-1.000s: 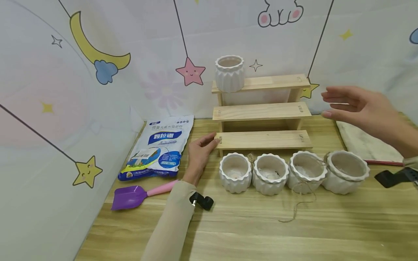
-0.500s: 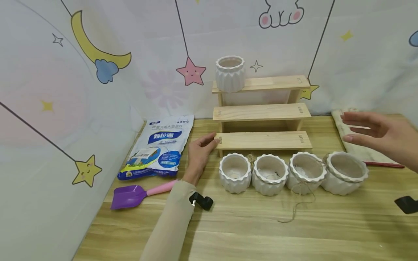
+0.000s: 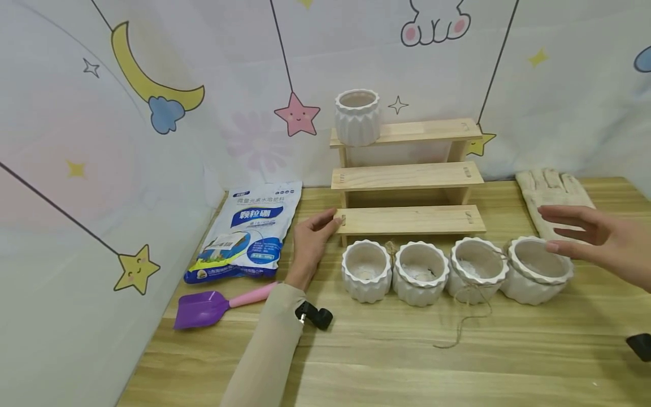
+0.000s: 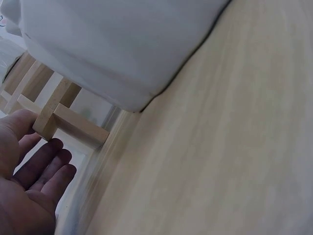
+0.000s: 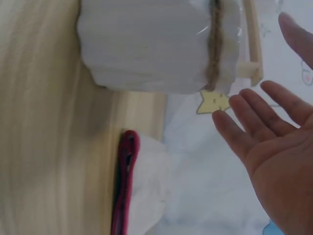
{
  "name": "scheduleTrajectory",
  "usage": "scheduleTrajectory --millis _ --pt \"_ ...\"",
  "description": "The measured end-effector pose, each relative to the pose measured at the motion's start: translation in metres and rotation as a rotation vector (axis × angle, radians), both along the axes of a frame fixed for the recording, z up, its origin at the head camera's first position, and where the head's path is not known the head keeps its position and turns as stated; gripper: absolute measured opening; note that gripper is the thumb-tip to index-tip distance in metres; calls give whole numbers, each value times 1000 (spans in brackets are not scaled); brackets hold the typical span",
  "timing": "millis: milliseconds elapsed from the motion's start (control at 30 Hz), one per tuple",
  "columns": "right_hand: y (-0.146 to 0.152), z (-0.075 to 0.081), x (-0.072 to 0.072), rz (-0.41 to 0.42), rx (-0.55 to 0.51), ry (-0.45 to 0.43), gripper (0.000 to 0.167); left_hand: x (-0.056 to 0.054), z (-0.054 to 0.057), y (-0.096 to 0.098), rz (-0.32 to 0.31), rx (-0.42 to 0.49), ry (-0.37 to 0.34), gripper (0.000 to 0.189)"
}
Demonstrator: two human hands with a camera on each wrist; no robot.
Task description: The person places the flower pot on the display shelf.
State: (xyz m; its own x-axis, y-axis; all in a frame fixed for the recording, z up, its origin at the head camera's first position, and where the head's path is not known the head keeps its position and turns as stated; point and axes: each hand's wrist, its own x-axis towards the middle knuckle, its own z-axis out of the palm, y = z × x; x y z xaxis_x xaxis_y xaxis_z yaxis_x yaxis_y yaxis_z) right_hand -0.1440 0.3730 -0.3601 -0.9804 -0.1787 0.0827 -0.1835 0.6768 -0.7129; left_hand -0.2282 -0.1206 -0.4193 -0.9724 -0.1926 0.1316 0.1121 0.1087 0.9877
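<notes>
A three-step wooden plant stand [image 3: 407, 176] stands at the back, one white ribbed pot [image 3: 357, 118] on its top left. My left hand [image 3: 311, 240] pinches the left end of the lowest board; the left wrist view shows the thumb over the board end [image 4: 53, 110] and fingers below. In front stands a row of several white pots, such as the leftmost pot [image 3: 367, 271]. My right hand [image 3: 605, 240] has its fingers spread at the rim of the rightmost pot [image 3: 534, 282], holding nothing. Twine [image 5: 215, 44] circles that pot in the right wrist view.
A blue-white fertilizer bag [image 3: 249, 232] and a purple scoop [image 3: 202, 309] with a pink handle lie left of my left arm. Work gloves [image 3: 551, 192] lie at the back right. Loose twine [image 3: 460, 328] trails before the pots. A patterned cloth [image 3: 432, 68] hangs behind.
My right hand has come down from beside the stand's upper steps to the rightmost pot, uncovering the gloves. My left hand stays on the lowest board.
</notes>
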Motion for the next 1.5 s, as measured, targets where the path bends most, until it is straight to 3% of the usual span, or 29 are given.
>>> scheduleTrajectory --millis 167,300,500,1200,1500 --pt "4 -12 5 52 -42 54 73 0 0 0 2 1 3 28" --pt "5 -16 8 101 -69 45 75 0 0 0 3 3 5 28" --pt "4 -21 11 126 -21 13 80 1 -1 1 6 2 5 28" --pt "5 -36 15 154 -28 12 97 1 0 0 -4 -2 6 29" --pt "6 -39 16 147 -50 41 96 1 0 -1 -6 -5 4 29"
